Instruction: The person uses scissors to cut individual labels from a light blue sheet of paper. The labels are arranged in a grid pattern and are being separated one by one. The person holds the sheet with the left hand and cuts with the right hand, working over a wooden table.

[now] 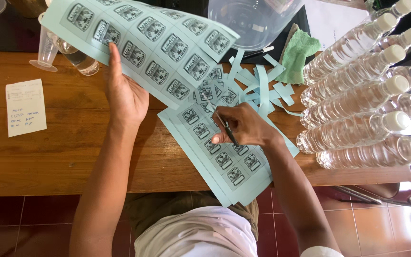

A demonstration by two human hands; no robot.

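Standing by the long wooden table [72,157], brown planks with a worn grain, red floor tiles underneath. On the right there's a stack of clear plastic water bottles [357,95] lying on their sides, ribbed bodies, white screw caps all pointing off to the right. Past the far edge sits a big see-through plastic tub [253,21], rounded, and next to it a crumpled green cloth [300,50], fuzzy looking.

The left hand [127,97] is closed on a pale blue label sheet [139,35], thin and floppy, printed with rows of small grey rectangular labels, lifted up off the table and curling at the far end. A second blue sheet [224,164] lies flat near the front edge, hanging over it a bit, same grid of labels.

The right hand [246,126] rests on that flat sheet, fingers pinched tight around a slim dark cutting tool [224,126], tip pointing away at the cut pieces. Can't tell if it's a knife or a pen. Just beyond is a mess of blue paper strips [262,83] and loose cut labels.

Far left: a small white handwritten note [25,107], and a clear plastic cup [47,50] upside down.
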